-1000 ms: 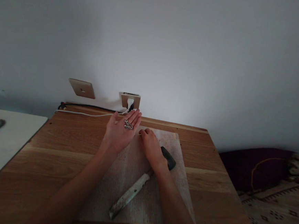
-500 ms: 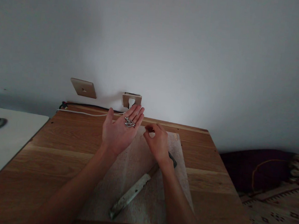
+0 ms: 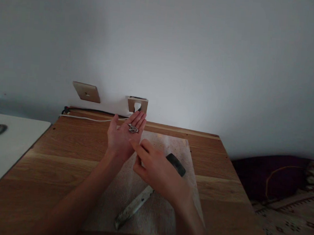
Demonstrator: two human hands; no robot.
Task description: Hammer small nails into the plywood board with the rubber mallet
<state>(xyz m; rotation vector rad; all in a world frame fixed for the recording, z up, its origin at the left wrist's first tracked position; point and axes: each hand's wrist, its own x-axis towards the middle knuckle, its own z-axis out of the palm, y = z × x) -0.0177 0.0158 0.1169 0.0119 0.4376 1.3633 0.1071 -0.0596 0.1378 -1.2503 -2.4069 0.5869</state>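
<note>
My left hand [image 3: 123,136] is held palm up over the far part of the wooden table [image 3: 61,153], fingers stretched out, with several small metal nails [image 3: 133,128] lying on them. My right hand [image 3: 157,170] hovers just right of and below it, index finger reaching toward the left palm and thumb apart; I see nothing in it. Under the right hand a hammer lies on a pale board [image 3: 175,146], its dark head [image 3: 177,164] to the right and its worn pale handle [image 3: 135,208] pointing toward me.
On the wall behind the table are a socket with a white plug [image 3: 137,105] and a blank plate [image 3: 87,92]. A white cable [image 3: 91,119] runs along the table's back edge. A white surface [image 3: 7,149] adjoins at left. A dark cushion [image 3: 264,173] and patterned rug [image 3: 295,219] lie at right.
My right hand rose from the board in a pinch, then swung toward me and left, its index finger now stretched toward the left palm. The left hand stayed palm up with the nails.
</note>
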